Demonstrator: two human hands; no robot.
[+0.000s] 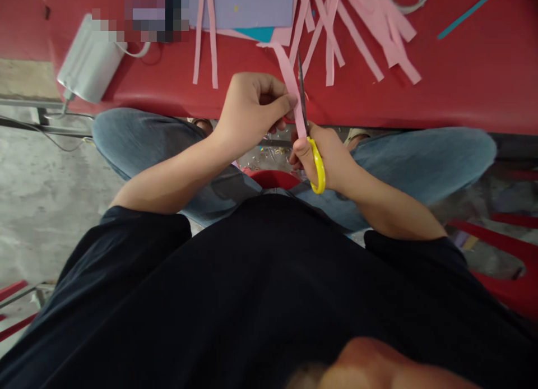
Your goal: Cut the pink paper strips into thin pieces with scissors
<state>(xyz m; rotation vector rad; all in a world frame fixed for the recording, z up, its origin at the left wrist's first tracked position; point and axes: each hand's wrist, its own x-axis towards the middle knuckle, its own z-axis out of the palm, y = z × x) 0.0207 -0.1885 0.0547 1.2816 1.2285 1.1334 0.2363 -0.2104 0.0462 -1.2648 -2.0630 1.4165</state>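
Note:
My left hand [251, 110] pinches a long pink paper strip [290, 80] just in front of the red table's edge. My right hand [327, 160] grips yellow-handled scissors [318, 166]; their dark blades [301, 89] run up along the strip's right side, against the paper. Both hands hover over my lap, above my jeans-clad knees. Whether the blades are closed on the paper is hard to make out.
Several cut pink strips [357, 38] lie on the red table [462, 80] beside a lilac sheet [247, 5] and a teal strip [468, 12]. A white power bank [90, 61] with a cable sits at the left. A red stool [273, 179] and paper scraps are below.

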